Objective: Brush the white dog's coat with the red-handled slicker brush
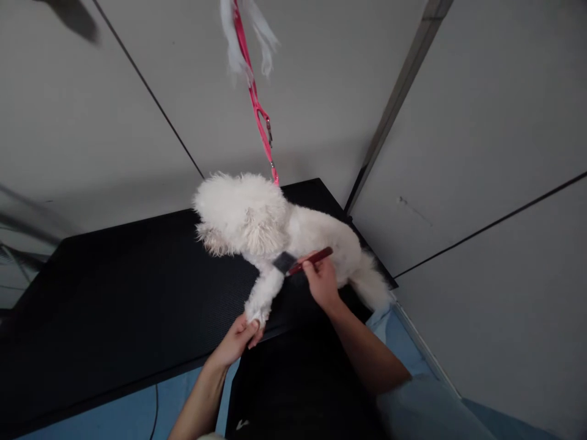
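Observation:
A fluffy white dog (321,229) is on the black table, its head toward the left and its rear toward the right. My left hand (238,338) is closed around the paw at the end of its outstretched front leg (265,293). My right hand (322,282) grips the dark red handle of a slicker brush (310,261). The brush's dark square head lies against the fur at the top of that front leg. Its bristles are hidden from me.
A pink leash (254,101) with metal clips runs up from behind the dog's head, white strands hanging near its top. The black grooming table (128,305) stands against grey wall panels (151,36). Below is a blue floor (178,397) with a thin cable.

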Demonstrator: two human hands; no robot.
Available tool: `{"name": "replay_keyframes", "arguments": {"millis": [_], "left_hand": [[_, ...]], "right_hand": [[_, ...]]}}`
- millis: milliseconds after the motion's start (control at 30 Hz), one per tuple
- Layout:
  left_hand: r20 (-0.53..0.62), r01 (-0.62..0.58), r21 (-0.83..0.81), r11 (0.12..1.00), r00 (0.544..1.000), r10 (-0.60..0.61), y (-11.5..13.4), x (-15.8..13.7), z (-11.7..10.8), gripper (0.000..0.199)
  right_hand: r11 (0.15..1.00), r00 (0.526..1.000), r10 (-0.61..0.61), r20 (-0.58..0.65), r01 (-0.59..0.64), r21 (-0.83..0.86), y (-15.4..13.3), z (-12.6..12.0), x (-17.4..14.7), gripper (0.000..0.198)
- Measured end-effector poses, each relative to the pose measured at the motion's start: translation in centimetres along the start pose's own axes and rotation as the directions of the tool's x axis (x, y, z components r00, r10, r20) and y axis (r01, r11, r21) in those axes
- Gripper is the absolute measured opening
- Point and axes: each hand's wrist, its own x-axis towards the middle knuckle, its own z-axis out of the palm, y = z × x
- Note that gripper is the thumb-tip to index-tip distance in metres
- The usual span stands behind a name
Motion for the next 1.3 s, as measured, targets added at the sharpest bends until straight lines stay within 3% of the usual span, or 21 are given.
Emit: {"name": "replay_keyframes", "arguments": {"millis": [33, 67, 133, 167, 200, 300, 333, 467, 533, 600, 633, 767, 800, 867, 933, 967, 1067, 1100, 1233, 1300], "left_hand": [[0.017, 0.005, -0.011, 1.0, 1.0, -0.005, -0.1, 0.0, -0.2, 0.05], [0.037, 0.014, -0.017, 1.0, 0.999, -0.013, -0.2, -0.1, -0.3, 0.05], [0.091, 0.035, 0.0, 0.999, 0.995, -0.034, -0.4, 0.0, -0.6, 0.049], [0.101, 0.039, 0.02, 0.999, 0.994, -0.041, -0.6, 0.1, -0.7, 0.049], [0.09, 0.038, 0.047, 0.998, 0.995, -0.043, -0.8, 0.2, -0.7, 0.048], [-0.032, 0.034, 0.146, 0.989, 0.999, -0.029, -1.9, 0.6, -0.4, 0.046], [-0.085, 0.031, 0.187, 0.982, 0.996, -0.016, -2.3, 0.7, -0.2, 0.045], [-0.215, -0.01, 0.387, 0.922, 0.971, 0.101, -3.6, 0.9, 0.6, 0.038], [-0.216, -0.074, 0.468, 0.881, 0.957, 0.195, -3.8, 1.1, 0.9, 0.029], [-0.186, -0.137, 0.522, 0.842, 0.945, 0.269, -3.9, 1.2, 1.0, 0.025], [-0.174, -0.152, 0.546, 0.824, 0.941, 0.289, -4.0, 1.2, 1.0, 0.024], [-0.199, -0.122, 0.644, 0.755, 0.927, 0.319, -4.5, 1.3, 1.1, 0.017], [-0.195, -0.119, 0.664, 0.739, 0.926, 0.324, -4.7, 1.3, 1.2, 0.018], [-0.167, -0.134, 0.692, 0.709, 0.926, 0.338, -4.8, 1.4, 1.3, 0.019], [-0.14, -0.161, 0.713, 0.683, 0.921, 0.363, -5.0, 1.5, 1.5, 0.021], [-0.137, -0.166, 0.725, 0.668, 0.916, 0.377, -5.1, 1.5, 1.6, 0.021], [-0.17, -0.129, 0.769, 0.627, 0.903, 0.394, -5.9, 1.6, 2.0, 0.018], [-0.182, -0.115, 0.774, 0.622, 0.901, 0.393, -6.2, 1.6, 2.1, 0.018], [-0.183, -0.124, 0.764, 0.633, 0.899, 0.397, -7.3, 1.5, 2.6, 0.023], [-0.181, -0.138, 0.759, 0.636, 0.894, 0.41, -7.7, 1.5, 2.9, 0.021]], "right_hand": [[1.0, 1.0, -0.017, -0.018, 0.017, -0.011, 0.1, 0.1, 0.0, 0.012], [1.0, 0.999, -0.017, 0.047, 0.017, -0.004, 0.1, 0.2, 0.0, 0.012], [0.998, 0.96, 0.037, 0.277, -0.05, 0.039, 0.0, 0.4, -0.3, 0.012], [0.995, 0.94, 0.068, 0.334, -0.09, 0.049, 0.0, 0.6, -0.6, 0.013], [0.993, 0.945, 0.086, 0.315, -0.107, 0.048, 0.0, 0.7, -0.7, 0.014], [0.999, 0.996, 0.045, 0.073, -0.044, -0.012, 0.0, 0.9, -1.2, 0.014], [0.999, 0.997, 0.027, 0.069, -0.025, -0.026, 0.1, 1.0, -1.4, 0.012], [0.992, 0.946, 0.108, 0.305, -0.124, 0.033, 0.9, 1.1, -1.6, 0.013], [0.993, 0.974, 0.112, 0.195, -0.118, 0.019, 1.2, 0.8, -1.5, 0.016], [0.998, 0.999, 0.047, 0.0, -0.047, -0.033, 1.2, 0.4, -1.5, 0.016], [0.999, 0.999, 0.018, -0.029, -0.019, -0.042, 1.1, 0.4, -1.6, 0.014], [0.993, 0.966, 0.065, 0.251, -0.086, 0.075, 1.1, 0.7, -2.0, 0.011], [0.992, 0.964, 0.074, 0.254, -0.096, 0.076, 1.1, 0.7, -2.0, 0.012], [0.999, 0.995, 0.036, 0.09, -0.037, 0.012, 1.1, 0.5, -1.7, 0.013], [0.995, 0.998, -0.04, -0.051, 0.036, -0.089, 0.9, 0.2, -1.5, 0.011], [0.992, 0.998, -0.056, -0.028, 0.053, -0.113, 0.8, 0.2, -1.5, 0.01], [0.996, 0.975, 0.014, 0.222, 0.005, -0.084, 0.7, 0.3, -1.6, 0.007], [0.996, 0.971, 0.034, 0.237, -0.014, -0.086, 0.7, 0.3, -1.4, 0.009], [0.977, 0.997, -0.061, -0.045, 0.051, -0.207, 0.4, 0.0, -0.4, 0.013], [0.967, 0.994, -0.091, 0.056, 0.102, -0.234, 0.1, 0.0, -0.1, 0.012]]}}
